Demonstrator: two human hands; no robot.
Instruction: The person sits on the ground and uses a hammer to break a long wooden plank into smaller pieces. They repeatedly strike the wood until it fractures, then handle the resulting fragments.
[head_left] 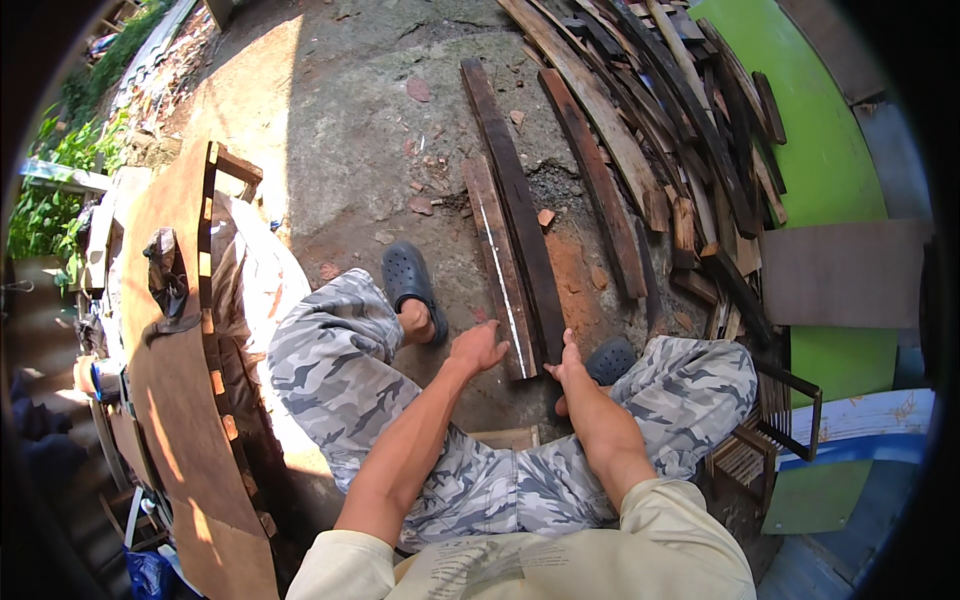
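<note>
Planks (515,260), two long, rough, dark boards, lie on gritty concrete; left hand (478,347) open-fingered beside their near end, right hand (566,362) touching it, grip unclear.

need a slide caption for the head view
Seated person's left hand and right hand reach the near ends of two dark planks on bare ground.

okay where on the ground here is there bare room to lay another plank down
The widest free patch is the bare concrete left of the two dark planks, bordered by the brown plywood sheet and, nearer, the left foot's dark clog; only small chips lie there. A narrow reddish strip lies between those planks and the single plank. Further right, the scrap wood pile is crowded.
</note>
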